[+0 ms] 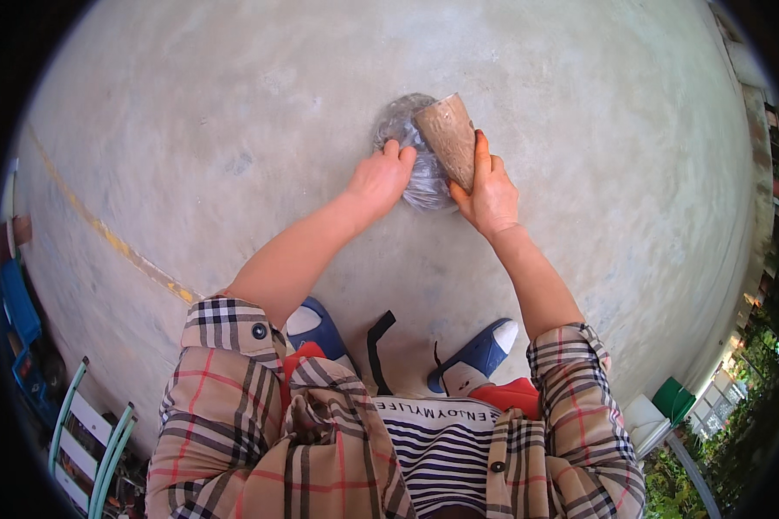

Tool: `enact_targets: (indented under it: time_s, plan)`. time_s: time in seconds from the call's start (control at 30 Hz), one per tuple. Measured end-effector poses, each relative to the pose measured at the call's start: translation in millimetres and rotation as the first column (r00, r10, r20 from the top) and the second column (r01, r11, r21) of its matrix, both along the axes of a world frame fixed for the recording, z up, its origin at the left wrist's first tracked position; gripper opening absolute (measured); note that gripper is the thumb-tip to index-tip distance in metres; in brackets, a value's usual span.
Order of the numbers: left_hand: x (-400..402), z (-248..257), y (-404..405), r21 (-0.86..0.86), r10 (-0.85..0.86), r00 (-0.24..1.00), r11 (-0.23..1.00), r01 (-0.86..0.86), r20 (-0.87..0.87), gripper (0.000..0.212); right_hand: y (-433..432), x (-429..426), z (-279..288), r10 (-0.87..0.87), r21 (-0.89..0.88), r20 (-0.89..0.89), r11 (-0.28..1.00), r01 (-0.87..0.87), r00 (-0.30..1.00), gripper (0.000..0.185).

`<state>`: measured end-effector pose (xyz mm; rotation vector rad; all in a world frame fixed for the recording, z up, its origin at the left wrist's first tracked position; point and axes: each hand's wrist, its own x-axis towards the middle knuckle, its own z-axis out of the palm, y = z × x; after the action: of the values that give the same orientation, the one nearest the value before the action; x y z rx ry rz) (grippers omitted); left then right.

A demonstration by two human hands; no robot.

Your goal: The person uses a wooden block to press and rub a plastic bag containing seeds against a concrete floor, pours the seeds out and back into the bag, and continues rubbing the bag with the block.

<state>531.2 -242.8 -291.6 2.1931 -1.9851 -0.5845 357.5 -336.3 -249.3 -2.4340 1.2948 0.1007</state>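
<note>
A clear plastic bag (423,174) with something dark in its upper part rests on the concrete floor in front of me. My left hand (386,170) pinches the bag's left side with its fingers. In my right hand (493,188) is a brown, rough-surfaced cylinder (446,133), tilted up to the left, its upper part over the bag's right side. What the cylinder is made of, I cannot tell. The exact contents of the bag are hidden by the crumpled plastic and the cylinder.
My feet in blue slippers (477,353) are just below, with a black strap (378,350) between them. A folding metal step ladder (84,434) stands lower left, near blue containers (21,305). A green bucket (674,400) and plants are lower right.
</note>
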Motion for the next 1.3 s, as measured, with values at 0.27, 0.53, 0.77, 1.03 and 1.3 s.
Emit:
enact_targets:
  time_s: [0.27,0.53,0.77,1.03,1.3]
  plan:
    - [-1,-2,2,-0.027,-0.014,1.000,1.000,0.014,0.020,0.024,-4,-7,2,-0.025,-0.068,0.162,0.997,0.037,0.986,0.095]
    - [5,-9,1,-0.054,0.024,1.000,0.998,-0.024,0.001,0.022,-10,-10,6,-0.044,-0.162,0.446,0.978,0.129,0.894,0.098]
    - [9,-7,4,-0.030,0.021,1.000,0.999,-0.021,0.002,0.024,-21,0,14,-0.150,0.066,0.381,0.989,0.135,0.912,0.099]
    - [5,-3,1,-0.022,-0.005,0.998,1.000,0.006,0.060,0.026,-18,-1,22,0.037,-0.130,0.352,0.991,0.010,0.935,0.102]
    - [4,-1,7,-0.009,-0.044,0.997,0.999,0.044,0.062,0.028,-14,6,28,-0.042,0.134,0.163,0.991,0.020,0.986,0.098]
